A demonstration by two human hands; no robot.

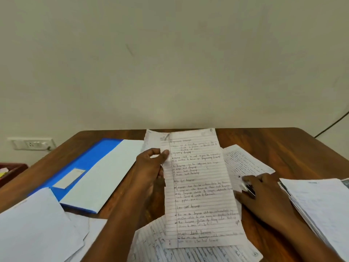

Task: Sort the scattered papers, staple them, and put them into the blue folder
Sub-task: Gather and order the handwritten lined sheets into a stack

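Lined paper, handwritten: a set of sheets point(198, 186) is held up off the wooden table point(283, 144) at centre, its top edge toward the far side. Left hand point(151, 167) pinches the set's upper left edge, thumb on the front face and fingers curled behind; a page behind peeks out at the top left corner, so the set is not yet squared. Right hand point(264, 193) lies just right of the set, fingers curled round a small dark and shiny object point(249, 188), possibly a stapler, too blurred to confirm. Blue folder point(90, 167) lies open on the left, well apart from the hands, white inner flap up. More loose sheets lie near point(188, 252), far right point(243, 163) and near left point(37, 224); a thicker stack point(321, 205) sits at right. Judgement: the step in hand is aligning and fastening this set. To do it well, tap the edges flush on the table first, keep the pinch close to the corner being fastened so pages cannot fan, and place the staple at the top left clear of the writing. Risk: a skewed back page gets missed.
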